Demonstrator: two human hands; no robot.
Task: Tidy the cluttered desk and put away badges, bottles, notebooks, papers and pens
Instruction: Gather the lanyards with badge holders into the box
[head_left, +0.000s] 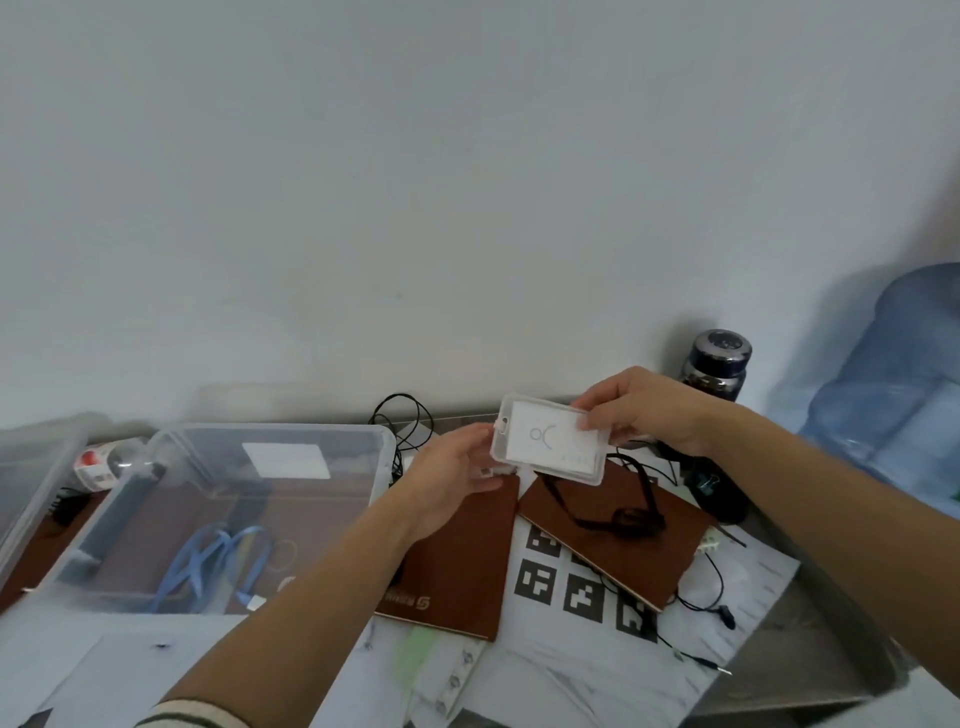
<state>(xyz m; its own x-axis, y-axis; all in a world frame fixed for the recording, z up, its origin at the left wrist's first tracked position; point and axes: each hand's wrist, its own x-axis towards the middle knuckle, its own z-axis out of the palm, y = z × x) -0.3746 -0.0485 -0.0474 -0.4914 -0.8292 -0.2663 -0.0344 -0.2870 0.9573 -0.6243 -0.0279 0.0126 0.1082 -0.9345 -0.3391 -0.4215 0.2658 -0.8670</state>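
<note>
A white badge in a clear holder (548, 441) is held in the air above the desk. My right hand (641, 408) pinches its right end and my left hand (457, 470) holds its left end by the clip. A black lanyard (618, 512) hangs from the badge onto a brown notebook (618, 551). A second brown notebook (462, 571) lies under my left wrist. Papers (566, 670) cover the desk's near part. A dark bottle (717, 364) stands at the back right.
A clear plastic bin (374, 457) at left holds blue lanyards (218, 564) and a white card. A small bottle with a red cap (104, 462) lies behind it. Black cables (400, 415) trail by the wall. A large blue water jug (893, 384) stands at right.
</note>
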